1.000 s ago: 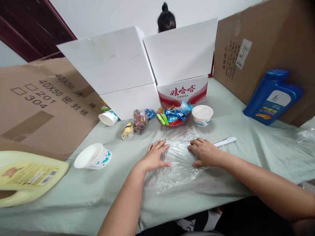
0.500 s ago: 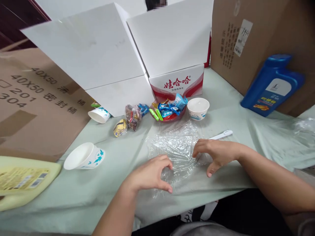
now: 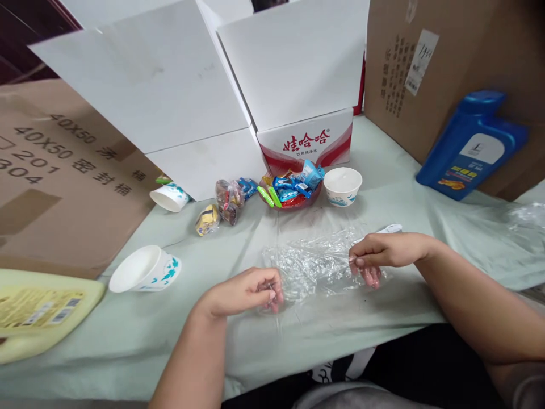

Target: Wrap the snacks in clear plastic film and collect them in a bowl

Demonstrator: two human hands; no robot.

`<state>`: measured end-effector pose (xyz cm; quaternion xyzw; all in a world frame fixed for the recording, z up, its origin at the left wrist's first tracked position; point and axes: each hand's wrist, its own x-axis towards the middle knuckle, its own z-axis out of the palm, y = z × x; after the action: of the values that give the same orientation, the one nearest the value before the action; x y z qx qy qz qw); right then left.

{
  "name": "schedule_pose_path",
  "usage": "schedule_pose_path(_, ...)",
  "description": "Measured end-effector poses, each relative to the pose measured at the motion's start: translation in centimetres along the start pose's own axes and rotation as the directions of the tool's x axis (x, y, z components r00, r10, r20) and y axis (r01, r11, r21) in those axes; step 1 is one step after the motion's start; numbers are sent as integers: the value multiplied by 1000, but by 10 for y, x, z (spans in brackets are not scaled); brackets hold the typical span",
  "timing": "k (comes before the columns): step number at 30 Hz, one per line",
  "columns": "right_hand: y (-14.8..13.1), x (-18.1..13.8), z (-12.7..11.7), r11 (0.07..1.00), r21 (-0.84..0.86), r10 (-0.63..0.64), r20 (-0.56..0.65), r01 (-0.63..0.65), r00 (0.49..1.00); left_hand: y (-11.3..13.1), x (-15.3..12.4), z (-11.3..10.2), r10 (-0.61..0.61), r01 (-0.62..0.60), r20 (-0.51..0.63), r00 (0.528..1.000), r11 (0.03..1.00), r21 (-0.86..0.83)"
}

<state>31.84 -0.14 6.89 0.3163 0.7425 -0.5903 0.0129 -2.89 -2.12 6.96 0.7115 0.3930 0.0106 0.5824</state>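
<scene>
A crumpled sheet of clear plastic film [image 3: 306, 272] stretches between my two hands, just above the cloth. Its left end is pinched in my left hand [image 3: 253, 289], thumb against the curled fingers. My right hand [image 3: 378, 258] grips the other end, with some film showing around the fingertips. Behind my right hand, the end of a white plastic handle [image 3: 390, 228] sticks out; the rest of it is hidden by the hand and film. Beyond the film stand a red glass bowl [image 3: 293, 203] of wrapped snacks and a white paper cup [image 3: 343, 187].
A paper cup [image 3: 145, 270] lies tipped at left, another paper cup [image 3: 169, 197] farther back. Wrapped snacks [image 3: 227, 201] lie beside the bowl. White boxes [image 3: 304, 142] and brown cartons [image 3: 63, 182] wall the back. A blue bottle [image 3: 472, 147] stands right; a yellow bottle [image 3: 46, 312] lies left.
Both hands have closed on the film and moved apart, the left hand leftward and the right hand rightward. The film's far edge has drawn nearer, away from the bowl.
</scene>
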Motion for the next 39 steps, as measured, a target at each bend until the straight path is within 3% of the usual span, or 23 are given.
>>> schedule_pose_path(2,5,4,-1,999,-32,13,-97,-16,995,-7,6,-6,-35,20,-130,991,994,-110)
schedule_pose_path(4,10,11,-3,997,-67,22,-240,-39,971,-15,17,-9,-55,14,-332,942,992,-123)
schedule_pose_path(6,15,19,-3,987,-129,38,-388,-94,921,-24,28,-9,-69,22,-483,873,995,-102)
schedule_pose_path(9,20,29,-2,952,-237,33,-549,-194,835,-34,40,-7,-81,53,-601,795,997,-64)
schedule_pose_path(15,19,35,3,870,-336,47,-671,-360,740,-40,48,-3,-89,158,-703,706,987,34)
schedule_pose_path(24,22,41,10,698,-487,74,-680,-525,729,-42,46,-7,-94,355,-739,667,912,205)
schedule_pose_path(26,23,43,11,676,-504,70,-682,-538,728,-38,43,-8,-98,469,-795,599,848,249)
schedule_pose_path(27,24,44,12,668,-511,68,-682,-541,728,-36,41,-8,-53,523,-845,532,806,279)
schedule_pose_path(29,24,45,13,657,-521,62,-683,-545,728,-30,40,-4,161,568,-908,386,734,372)
schedule_pose_path(30,24,46,15,654,-526,58,-681,-543,730,-28,40,1,298,545,-889,349,707,451)
schedule_pose_path(31,24,47,16,652,-531,54,-680,-541,732,-26,42,6,422,486,-832,359,677,553)
schedule_pose_path(32,23,48,17,652,-535,50,-678,-538,734,-25,45,13,516,391,-746,421,639,663)
schedule_pose_path(34,22,49,19,653,-539,45,-674,-533,737,-25,54,28,594,144,-506,625,549,823)
schedule_pose_path(36,21,48,18,656,-530,56,-676,-537,735,-27,63,41,538,-26,-287,793,501,865)
schedule_pose_path(37,21,47,16,655,-517,72,-683,-551,727,-28,66,45,481,-55,-224,847,500,864)
schedule_pose_path(39,24,41,7,635,-476,122,-715,-609,688,-30,71,51,371,-36,-189,909,524,851)
